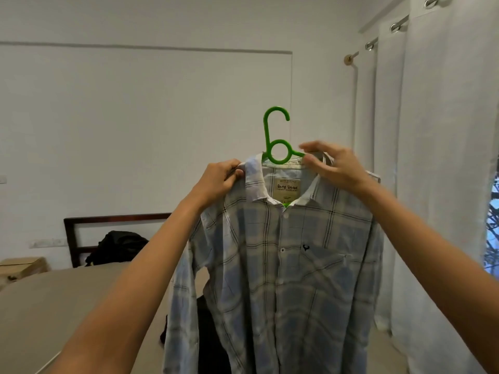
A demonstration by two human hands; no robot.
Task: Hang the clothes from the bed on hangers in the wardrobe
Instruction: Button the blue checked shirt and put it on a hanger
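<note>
A pale blue and beige plaid shirt [283,265] hangs in front of me on a green plastic hanger [275,141], whose hook sticks up above the collar. My left hand [218,182] grips the shirt at the left side of the collar and shoulder. My right hand [332,166] pinches the collar and the hanger's arm on the right side. Both arms are raised, holding the shirt up in mid-air. The hanger's shoulders are hidden inside the shirt. Dark clothes [208,333] lie on the bed behind the shirt's lower left.
The bed [67,306] with a beige sheet spreads across the lower left, with a dark wooden headboard [113,220] and a black bag [118,247] behind it. White curtains [437,157] hang along the right. A cardboard box [21,268] stands at far left.
</note>
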